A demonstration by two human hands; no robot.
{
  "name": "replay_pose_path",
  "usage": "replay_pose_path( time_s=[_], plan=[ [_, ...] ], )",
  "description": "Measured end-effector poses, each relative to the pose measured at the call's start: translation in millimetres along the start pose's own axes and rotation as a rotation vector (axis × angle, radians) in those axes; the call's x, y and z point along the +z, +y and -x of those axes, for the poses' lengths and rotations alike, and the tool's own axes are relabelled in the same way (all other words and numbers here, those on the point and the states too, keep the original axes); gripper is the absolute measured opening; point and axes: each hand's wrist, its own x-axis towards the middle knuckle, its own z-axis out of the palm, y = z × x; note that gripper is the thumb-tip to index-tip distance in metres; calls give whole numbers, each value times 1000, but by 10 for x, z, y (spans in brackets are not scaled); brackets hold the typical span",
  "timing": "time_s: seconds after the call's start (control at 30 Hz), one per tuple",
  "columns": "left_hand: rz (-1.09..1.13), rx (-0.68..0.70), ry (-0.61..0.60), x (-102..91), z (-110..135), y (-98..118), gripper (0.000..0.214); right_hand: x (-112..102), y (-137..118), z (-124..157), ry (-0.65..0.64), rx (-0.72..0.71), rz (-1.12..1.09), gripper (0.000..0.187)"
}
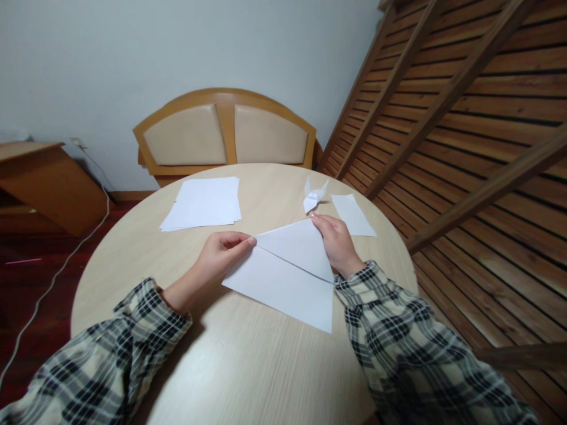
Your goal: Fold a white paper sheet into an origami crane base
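A white sheet of paper (pixel 287 274) lies on the round light-wood table (pixel 230 354), with its upper part folded over into a triangle. My left hand (pixel 219 251) pinches the left corner of the fold with fingers closed. My right hand (pixel 337 242) grips the right edge of the folded flap, its fingertips at the triangle's top point. Both sleeves are plaid.
A stack of white sheets (pixel 204 203) lies at the far left of the table. A small folded paper figure (pixel 313 196) and a narrow paper strip (pixel 353 214) lie at the far right. A padded wooden chair (pixel 225 133) stands behind the table. A slatted wooden frame (pixel 465 118) leans at right.
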Motion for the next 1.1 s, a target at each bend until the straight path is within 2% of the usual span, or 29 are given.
replay_pose_path(
  time_s=[0.1, 0.23, 0.47, 0.67, 0.87, 1.1],
  plan=[
    [-9, 9, 4, -15, 6, -14, 27, -18, -31, 12, -78, 5, -14, 42],
    [-93, 115, 89, -61, -23, -29, 25, -28, -89, 30, -197, -9, 67, 45],
    [-157, 175, 92, -116, -68, -60, 24, -9, -132, 65, -138, -138, 240, 45],
    [-127, 122, 9, -138, -74, -69, 23, 8, -129, 84, -114, -200, 274, 44],
    [-96, 3, -200, -213, -89, -113, 27, 16, -118, 94, -147, -183, 315, 43],
    [-195, 70, -204, -431, -184, -110, 21, 123, -57, 118, -172, -85, 308, 48]
  ],
)
